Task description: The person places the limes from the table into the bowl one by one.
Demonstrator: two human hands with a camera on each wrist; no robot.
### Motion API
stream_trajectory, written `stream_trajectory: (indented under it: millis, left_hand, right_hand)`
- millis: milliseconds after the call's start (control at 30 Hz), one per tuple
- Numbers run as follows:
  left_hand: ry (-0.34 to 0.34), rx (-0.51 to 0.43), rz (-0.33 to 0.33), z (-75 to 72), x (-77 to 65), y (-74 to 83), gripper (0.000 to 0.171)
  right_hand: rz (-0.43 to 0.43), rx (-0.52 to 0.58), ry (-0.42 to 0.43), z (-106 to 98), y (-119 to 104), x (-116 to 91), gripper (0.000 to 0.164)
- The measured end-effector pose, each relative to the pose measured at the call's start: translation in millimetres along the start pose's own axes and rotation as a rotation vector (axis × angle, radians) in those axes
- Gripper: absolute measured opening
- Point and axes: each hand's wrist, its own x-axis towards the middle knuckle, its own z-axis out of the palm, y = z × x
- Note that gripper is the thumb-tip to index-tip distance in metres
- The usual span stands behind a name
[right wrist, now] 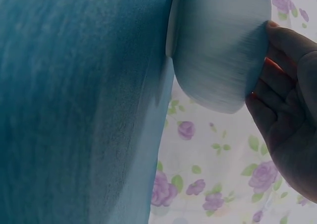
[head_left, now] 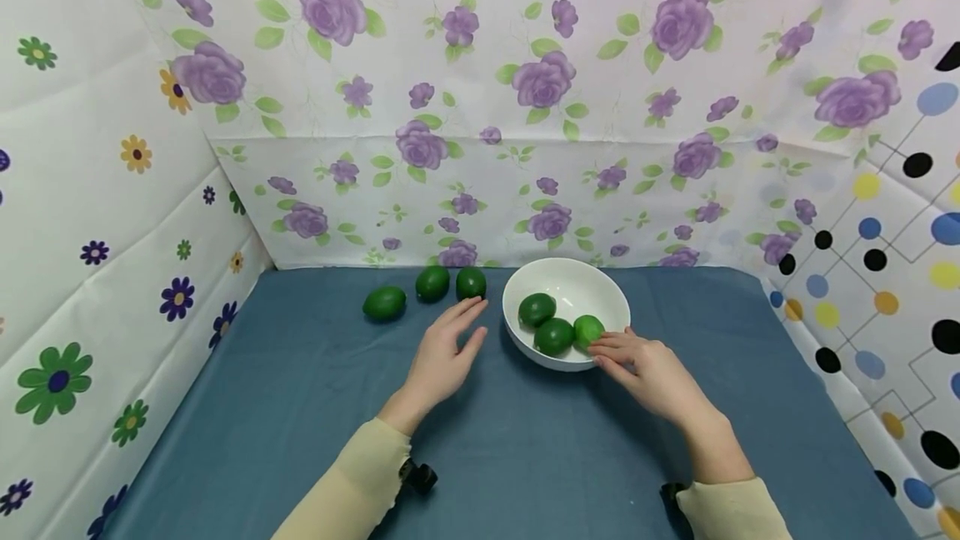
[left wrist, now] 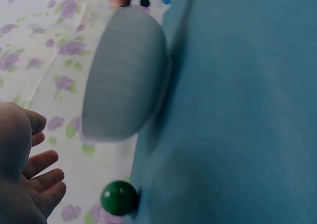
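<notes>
In the head view, a white bowl (head_left: 566,363) holds two dark green limes (head_left: 553,337) and one lighter green lime (head_left: 588,330). My right hand (head_left: 652,369) reaches over the bowl's near right rim, fingers extended, with the fingertips beside the lighter lime. The right wrist view shows the thumb at the rim and the other fingertips hidden behind it. My left hand (head_left: 442,357) hovers left of the bowl, its fingers spread and nothing in them. Just beyond its fingertips sits a dark green lime (head_left: 471,282).
Two more dark green limes, one (head_left: 432,283) at the back and one (head_left: 385,304) further left, lie on the blue cloth (head_left: 480,457). A floral sheet (head_left: 480,173) rises behind; patterned sheets stand at the left and right sides.
</notes>
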Motion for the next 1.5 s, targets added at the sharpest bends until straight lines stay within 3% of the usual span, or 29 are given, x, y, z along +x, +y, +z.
stream_trajectory:
  millis: [367, 733, 1033, 1233, 1500]
  left_hand:
    - [-0.100, 0.145, -0.037, -34.2, -34.8, -29.7, 0.047]
    - [-0.069, 0.197, -0.098, -74.0, -54.1, -63.2, 0.048]
    - [-0.046, 0.202, -0.144, -98.9, -57.5, -77.1, 0.049]
    - [-0.050, 0.215, -0.172, -103.5, -53.6, -82.6, 0.050]
    - [-0.073, 0.258, -0.200, -106.6, -37.8, -91.2, 0.054]
  right_hand:
    - [0.006, -0.004, -0.001, 1, -3, -1, 0.026]
    - [0.002, -0.004, 0.015, 4, -5, -1, 0.025]
    - [-0.001, -0.013, 0.020, 3, -4, -1, 0.024]
    - [-0.003, -0.011, 0.020, 2, -3, -1, 0.024]
    - [-0.006, -0.013, 0.016, 1, 0, -1, 0.024]
